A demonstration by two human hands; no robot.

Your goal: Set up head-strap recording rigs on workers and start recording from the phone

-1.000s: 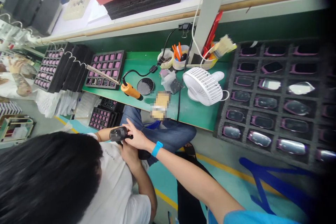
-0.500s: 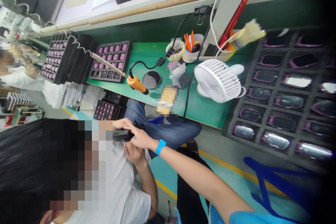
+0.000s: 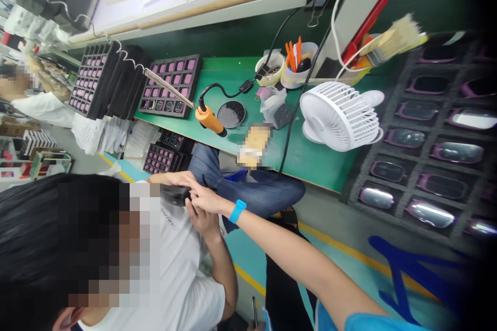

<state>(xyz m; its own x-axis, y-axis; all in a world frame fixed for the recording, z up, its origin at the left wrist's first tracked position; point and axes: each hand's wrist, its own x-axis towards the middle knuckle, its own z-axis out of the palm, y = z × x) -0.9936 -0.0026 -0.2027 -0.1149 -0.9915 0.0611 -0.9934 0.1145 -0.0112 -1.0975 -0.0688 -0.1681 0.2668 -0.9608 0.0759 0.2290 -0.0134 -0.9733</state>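
Observation:
My right hand (image 3: 206,198), with a blue band (image 3: 237,211) on its wrist, reaches in from the lower right. Its extended fingers touch or nearly touch a black rounded device (image 3: 174,194), whose exact kind I cannot make out. A seated co-worker in a white shirt (image 3: 174,248) holds that device; one co-worker's hand (image 3: 205,221) is under it and the other (image 3: 176,178) is along its far side. At the bottom edge my left hand (image 3: 256,327) shows only in part, closed around a slim dark pen (image 3: 254,309).
On the green bench (image 3: 248,108) are an orange electric screwdriver (image 3: 209,120) on a coiled cable, a round black mesh pad (image 3: 232,114), a white fan (image 3: 339,116) and pots of tools (image 3: 298,64). Foam trays (image 3: 388,170) hold purple-edged parts. A blue metal frame (image 3: 396,269) stands at lower right.
The view has shifted, so the bench things sit farther right. The black device has tilted a little in the co-worker's hands, and my right hand stays at it.

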